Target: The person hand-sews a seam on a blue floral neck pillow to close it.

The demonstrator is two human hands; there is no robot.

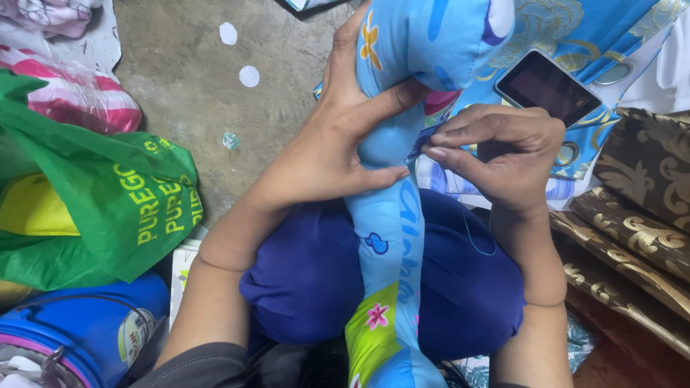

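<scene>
Stuffed piece: a long, padded tube of light-blue printed cotton [392,215] with flowers and a green patch lies across the person's lap, running from the bottom edge up past both hands.
Left hand: the left hand [330,144] is closed around the tube, thumb on the near side and fingers wrapped behind, squeezing it narrow at the seam.
Right hand: the right hand [496,154] is pinched shut, thumb and forefinger pressed together on a fold of the blue cloth right at the seam; a needle is probably between them, but it is too small to make out.
Thread: a thin blue thread [480,241] loops loosely down past the right wrist.
Lap: dark blue trousers [309,280] lie under the tube and bear its weight.
Around: a black phone [548,86] rests on blue patterned fabric just beyond the right hand; brown and gold brocade cloth [632,208] is to the right, a green plastic bag [108,208] and a blue bucket [86,323] to the left on the grey concrete floor [187,79].
Risk, fingers: the left thumb tip sits touching the pinch point, so a stitch pushed through could prick it.
Risk, thread: the slack loop could knot or catch on the wrist.
Risk, seam: if the left grip eases, the stuffing may bulge and spread the seam.
</scene>
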